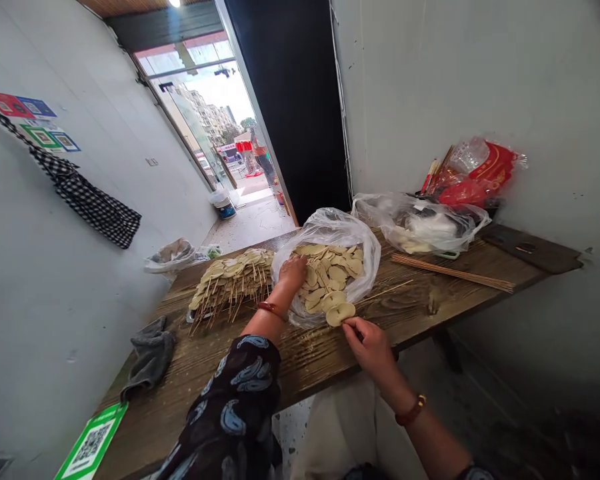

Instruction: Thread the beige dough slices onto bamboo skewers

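My right hand [373,343] pinches a thin wooden skewer near the table's front edge. Threaded on it are pale yellow round slices [340,313], which look like potato. My left hand [293,272] reaches over the left side of an open clear plastic bag [367,247], its fingertips down among the loose slices [330,267] and mostly hidden. To the left of that bag lies a heaped pile of filled skewers [235,277], sticks pointing towards me. A single bare skewer [387,291] rests on the wood to the right of the bag.
On the wooden table [300,363], a bundle of bare skewers [453,273] lies right, before another plastic bag [425,223] and red packaging [473,180]. A grey cloth [150,353] and a green QR-code card [93,443] are at left. A dark flat board [530,248] sits far right.
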Demonstrator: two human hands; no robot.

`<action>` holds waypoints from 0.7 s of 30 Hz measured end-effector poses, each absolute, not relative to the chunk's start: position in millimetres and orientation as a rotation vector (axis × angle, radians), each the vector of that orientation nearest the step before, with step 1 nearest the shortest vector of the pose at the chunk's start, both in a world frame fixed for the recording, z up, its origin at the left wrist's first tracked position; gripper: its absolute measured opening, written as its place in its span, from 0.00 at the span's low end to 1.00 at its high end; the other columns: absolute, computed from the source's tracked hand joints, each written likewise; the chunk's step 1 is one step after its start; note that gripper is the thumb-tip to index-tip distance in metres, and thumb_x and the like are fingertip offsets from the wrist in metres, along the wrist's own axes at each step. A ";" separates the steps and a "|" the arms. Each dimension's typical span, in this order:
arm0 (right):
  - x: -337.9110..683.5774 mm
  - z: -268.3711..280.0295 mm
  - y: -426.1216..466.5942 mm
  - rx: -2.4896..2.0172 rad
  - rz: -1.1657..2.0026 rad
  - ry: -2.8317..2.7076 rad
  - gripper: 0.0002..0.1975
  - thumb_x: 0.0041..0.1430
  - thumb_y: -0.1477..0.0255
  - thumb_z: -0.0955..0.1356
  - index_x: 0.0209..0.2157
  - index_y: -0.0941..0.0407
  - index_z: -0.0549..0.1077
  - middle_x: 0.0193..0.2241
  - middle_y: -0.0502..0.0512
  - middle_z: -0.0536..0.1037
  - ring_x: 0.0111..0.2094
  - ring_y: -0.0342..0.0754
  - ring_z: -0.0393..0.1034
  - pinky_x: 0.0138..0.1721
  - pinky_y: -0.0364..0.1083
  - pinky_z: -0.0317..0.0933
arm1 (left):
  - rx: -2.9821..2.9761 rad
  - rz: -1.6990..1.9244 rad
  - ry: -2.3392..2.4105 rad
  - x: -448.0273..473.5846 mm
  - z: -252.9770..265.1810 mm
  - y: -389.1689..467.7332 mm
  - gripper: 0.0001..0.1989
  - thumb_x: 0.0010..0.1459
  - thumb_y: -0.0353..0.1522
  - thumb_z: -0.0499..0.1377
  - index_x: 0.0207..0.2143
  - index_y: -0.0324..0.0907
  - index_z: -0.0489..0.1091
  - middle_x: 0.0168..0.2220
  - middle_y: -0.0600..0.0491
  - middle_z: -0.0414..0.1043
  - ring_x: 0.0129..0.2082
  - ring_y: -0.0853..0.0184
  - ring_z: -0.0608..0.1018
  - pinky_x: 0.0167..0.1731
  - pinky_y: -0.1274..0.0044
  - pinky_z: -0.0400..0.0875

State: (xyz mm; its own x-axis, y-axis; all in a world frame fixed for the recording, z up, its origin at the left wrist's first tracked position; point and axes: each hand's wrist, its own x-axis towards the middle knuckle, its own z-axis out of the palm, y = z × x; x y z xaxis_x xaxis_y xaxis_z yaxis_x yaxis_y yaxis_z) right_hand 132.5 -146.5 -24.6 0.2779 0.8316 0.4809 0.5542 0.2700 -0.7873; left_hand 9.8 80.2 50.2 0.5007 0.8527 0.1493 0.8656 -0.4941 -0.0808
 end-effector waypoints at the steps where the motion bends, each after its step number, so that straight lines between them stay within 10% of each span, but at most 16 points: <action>1: 132.5 -24.8 -146.3 -1.407 0.300 -1.395 0.13 0.62 0.68 0.60 0.30 0.56 0.73 0.25 0.52 0.77 0.27 0.45 0.71 0.31 0.42 0.59 | -2.591 -0.140 -1.505 9.0 50.4 79.4 0.14 0.53 0.26 0.51 0.43 0.38 0.68 0.43 0.42 0.69 0.45 0.59 0.71 0.45 0.70 0.62; 8: 132.5 -25.7 -146.4 -1.400 0.285 -1.393 0.13 0.62 0.68 0.60 0.30 0.56 0.73 0.26 0.52 0.77 0.28 0.45 0.71 0.30 0.42 0.60 | -2.714 -0.398 -1.582 -0.5 55.6 70.5 0.07 0.51 0.30 0.54 0.33 0.41 0.70 0.36 0.49 0.72 0.37 0.63 0.73 0.38 0.74 0.64; 21: 139.8 -24.6 -148.5 -1.394 0.412 -1.479 0.14 0.61 0.66 0.61 0.28 0.57 0.74 0.23 0.51 0.76 0.26 0.45 0.70 0.28 0.41 0.60 | -3.018 -2.655 -2.266 -20.0 19.4 10.0 0.21 0.39 0.36 0.69 0.35 0.35 0.67 0.30 0.49 0.75 0.28 0.67 0.78 0.28 0.78 0.73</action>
